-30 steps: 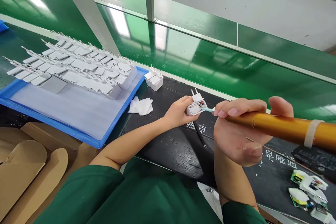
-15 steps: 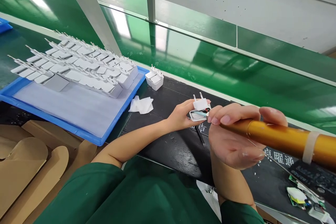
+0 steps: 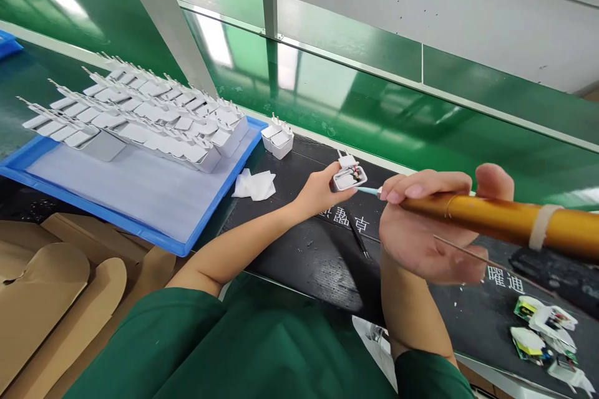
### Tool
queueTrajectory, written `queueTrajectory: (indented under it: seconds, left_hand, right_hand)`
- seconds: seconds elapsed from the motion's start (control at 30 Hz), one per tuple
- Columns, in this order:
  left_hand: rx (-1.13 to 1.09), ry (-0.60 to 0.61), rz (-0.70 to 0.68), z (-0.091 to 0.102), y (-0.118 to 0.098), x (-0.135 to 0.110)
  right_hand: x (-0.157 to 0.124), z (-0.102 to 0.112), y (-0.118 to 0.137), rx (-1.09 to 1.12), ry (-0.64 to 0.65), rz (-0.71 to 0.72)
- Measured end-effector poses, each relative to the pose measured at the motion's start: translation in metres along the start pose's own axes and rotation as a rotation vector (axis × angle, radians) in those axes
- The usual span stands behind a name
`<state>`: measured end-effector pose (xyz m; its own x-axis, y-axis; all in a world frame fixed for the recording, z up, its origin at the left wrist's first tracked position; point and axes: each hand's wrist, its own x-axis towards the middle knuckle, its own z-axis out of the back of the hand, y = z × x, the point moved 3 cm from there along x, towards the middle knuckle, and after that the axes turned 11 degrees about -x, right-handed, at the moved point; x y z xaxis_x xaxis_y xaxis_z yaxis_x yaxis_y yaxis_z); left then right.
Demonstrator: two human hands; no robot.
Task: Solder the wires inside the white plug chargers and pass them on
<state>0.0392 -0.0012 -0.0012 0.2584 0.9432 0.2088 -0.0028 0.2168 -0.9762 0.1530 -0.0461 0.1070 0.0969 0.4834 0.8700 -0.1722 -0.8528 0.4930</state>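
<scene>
My left hand (image 3: 322,191) is closed around a white plug-in charger (image 3: 350,178). Its two-pin cap is tilted up, and coloured wires and parts show inside the open case. My right hand (image 3: 428,224) grips a gold tube-shaped glue dispenser (image 3: 496,215) with a pale-blue nozzle, whose tip is at the right lower side of the charger, close to my left fingers. Whether the tip touches the case I cannot tell. Black tweezers (image 3: 357,234) lie on the dark mat (image 3: 304,262) below the charger. A few more white chargers (image 3: 277,140) stand together on the mat further left.
A blue tray (image 3: 187,243) at the left holds rows of white chargers (image 3: 154,115), pins up. A crumpled white cloth (image 3: 255,184) lies beside it. Circuit boards with white parts (image 3: 545,336) are at the lower right. Brown cardboard (image 3: 51,299) is at the lower left.
The nozzle has come out of the charger's opening and moved right. My left hand has tilted the charger and lifted it slightly away, and my right hand has shifted a little to the right.
</scene>
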Motion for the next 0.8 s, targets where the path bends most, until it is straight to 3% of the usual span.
queueTrajectory:
  seconds: [0.2,0.33,0.5,0.6,0.8]
  left_hand:
    - [-0.035,-0.03,0.145,0.015,-0.005,0.006]
    - [-0.089,-0.006,0.163,0.015,-0.005,0.004]
    - [-0.205,0.057,0.191,0.01,0.004,0.003]
    - [-0.289,0.09,0.241,0.007,0.005,0.003]
    - [-0.488,0.181,0.341,0.001,0.002,0.002]
  right_hand:
    - [0.003,0.022,-0.032,-0.053,-0.087,-0.119]
    - [-0.003,0.06,-0.054,-0.289,-0.149,-0.174]
    - [-0.021,0.117,-0.071,-0.57,-0.236,-0.437]
    - [-0.031,0.146,-0.077,-0.662,-0.313,-0.522]
    - [-0.039,0.173,-0.078,-0.684,-0.39,-0.584]
